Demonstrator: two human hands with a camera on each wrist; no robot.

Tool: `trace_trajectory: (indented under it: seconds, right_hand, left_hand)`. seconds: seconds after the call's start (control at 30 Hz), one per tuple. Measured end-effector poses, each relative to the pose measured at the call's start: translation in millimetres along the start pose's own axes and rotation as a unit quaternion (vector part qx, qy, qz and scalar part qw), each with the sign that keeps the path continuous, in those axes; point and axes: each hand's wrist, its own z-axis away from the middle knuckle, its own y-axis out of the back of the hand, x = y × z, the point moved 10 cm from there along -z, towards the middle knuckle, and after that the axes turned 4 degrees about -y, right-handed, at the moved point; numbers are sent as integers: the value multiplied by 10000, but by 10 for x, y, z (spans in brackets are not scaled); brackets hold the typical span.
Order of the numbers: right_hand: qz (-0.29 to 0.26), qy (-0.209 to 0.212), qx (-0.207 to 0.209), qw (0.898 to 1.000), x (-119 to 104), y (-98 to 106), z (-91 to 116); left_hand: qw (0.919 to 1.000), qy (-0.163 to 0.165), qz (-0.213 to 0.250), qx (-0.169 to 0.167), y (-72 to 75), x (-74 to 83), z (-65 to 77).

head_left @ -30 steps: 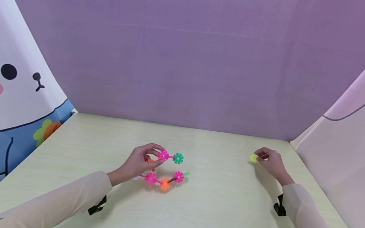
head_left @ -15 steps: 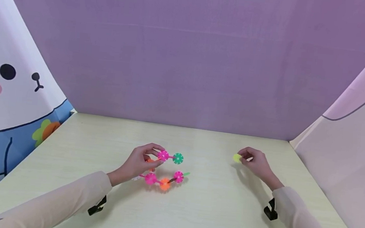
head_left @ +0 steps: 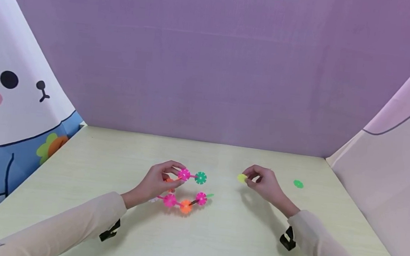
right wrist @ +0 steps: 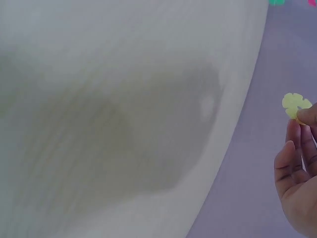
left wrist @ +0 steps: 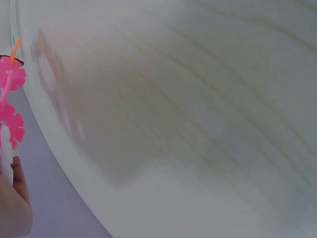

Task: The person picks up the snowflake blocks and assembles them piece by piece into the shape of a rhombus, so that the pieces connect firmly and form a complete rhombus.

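Note:
My left hand (head_left: 154, 182) pinches a curved chain of interlocking snowflake discs between thumb and fingers, at a pink disc (head_left: 184, 175). A teal disc (head_left: 200, 178) ends the upper branch. Along the lower branch are another pink disc (head_left: 169, 200), an orange disc (head_left: 185, 207) and a light green disc (head_left: 210, 195) seen edge-on at its tip. My fingers hide part of the chain. To the right, my right hand (head_left: 264, 184) pinches a single yellow snowflake disc (head_left: 242, 178), apart from the chain. The right wrist view shows this yellow disc (right wrist: 294, 101) held at its edge by the thumb.
A loose green disc (head_left: 298, 183) lies on the pale wooden table (head_left: 224, 243), right of my right hand. Behind the table's far edge hangs a purple cloth (head_left: 210, 63). Printed cloths flank the table on both sides.
My right hand has moved left with the yellow disc, toward the chain. The loose green disc behind it has come into view. My left hand and the chain have stayed in place.

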Motion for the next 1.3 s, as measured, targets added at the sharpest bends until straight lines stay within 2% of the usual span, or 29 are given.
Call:
trace_trajectory:
  seconds: [0.3,0.5,0.6,0.8,1.3]
  right_hand:
    - [-277,175,-158,9993,-368,-275,-10]
    - [-507,369,-278,9976,-804,-341,40]
    - [-616,484,-235,9966,-928,-363,51]
    - [-790,546,-126,9953,-1004,-402,54]
    - [-886,671,158,9937,-1024,-446,69]
  left_hand:
    - [10000,-21,-9,10,-6,-26,-14]
    - [10000,9,-18,12,-13,-29,-17]
    - [10000,19,-28,20,-15,-19,-15]
    - [10000,-18,-37,27,-21,14,-13]
    - [9999,-104,-8,3,-19,31,-20]
